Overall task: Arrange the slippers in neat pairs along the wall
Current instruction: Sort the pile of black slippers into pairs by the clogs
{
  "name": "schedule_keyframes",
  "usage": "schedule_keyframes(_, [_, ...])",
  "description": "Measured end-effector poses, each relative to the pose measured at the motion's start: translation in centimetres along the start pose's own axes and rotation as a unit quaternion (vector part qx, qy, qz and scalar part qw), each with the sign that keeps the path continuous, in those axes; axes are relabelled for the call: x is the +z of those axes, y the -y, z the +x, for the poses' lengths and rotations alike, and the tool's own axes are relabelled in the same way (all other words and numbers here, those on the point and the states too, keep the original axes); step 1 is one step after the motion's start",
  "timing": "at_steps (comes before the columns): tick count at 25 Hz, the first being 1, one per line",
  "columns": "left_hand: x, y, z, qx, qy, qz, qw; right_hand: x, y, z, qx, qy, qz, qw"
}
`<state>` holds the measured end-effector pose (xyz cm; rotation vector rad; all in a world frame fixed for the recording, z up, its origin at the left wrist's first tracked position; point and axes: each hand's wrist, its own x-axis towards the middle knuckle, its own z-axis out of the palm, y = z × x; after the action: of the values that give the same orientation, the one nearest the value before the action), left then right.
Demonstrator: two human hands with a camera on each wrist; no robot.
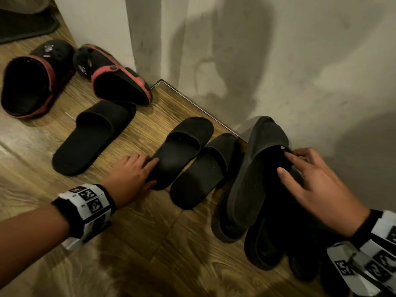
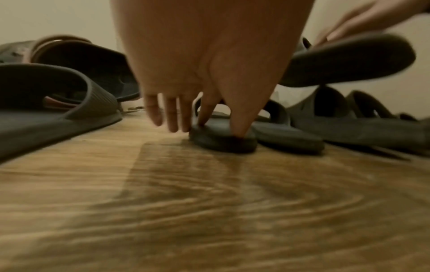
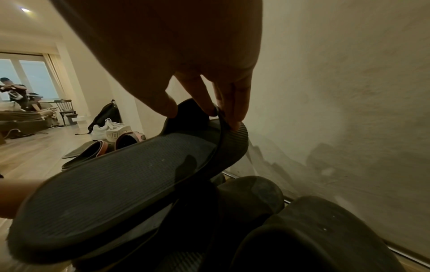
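My right hand (image 1: 285, 162) pinches the strap of a large black slide (image 1: 257, 172) and holds it tilted above the floor, close to the wall (image 1: 278, 61). In the right wrist view its ribbed sole (image 3: 116, 184) faces the camera. My left hand (image 1: 154, 171) rests with straight fingers on the heel of a smaller black slide (image 1: 184, 146), thumb and index finger pressing down on it (image 2: 221, 128). That slide's mate (image 1: 203, 172) lies right beside it, toes toward the wall. Another black slide (image 1: 92, 138) lies alone to the left.
Two black clogs with red trim (image 1: 34, 82) (image 1: 115, 80) sit at the far left by the wall corner. More dark slides (image 1: 263, 247) lie heaped under the lifted one. A dark mat (image 1: 25, 24) is at top left. White sneakers (image 3: 109, 130) and a backpack (image 3: 104, 114) stand further off.
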<state>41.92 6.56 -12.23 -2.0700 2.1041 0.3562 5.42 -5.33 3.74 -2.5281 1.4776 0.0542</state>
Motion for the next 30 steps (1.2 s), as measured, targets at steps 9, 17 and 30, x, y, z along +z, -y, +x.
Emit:
schedule_keyframes(9, [0.0, -1.2, 3.2, -0.01, -0.033, -0.076, 0.997, 0.2, 0.8, 0.5, -0.014, -0.002, -0.003, 1.0])
schedule_keyframes(17, [-2.5, 3.4, -0.7, -0.019, -0.076, -0.136, 0.988, 0.0, 6.4, 3.3, -0.102, -0.011, 0.012, 0.995])
schedule_keyframes(30, [-4.4, 10.1, -10.5, -0.143, -0.114, -0.143, 0.973, 5.6, 21.6, 6.9, -0.257, 0.106, 0.036, 0.96])
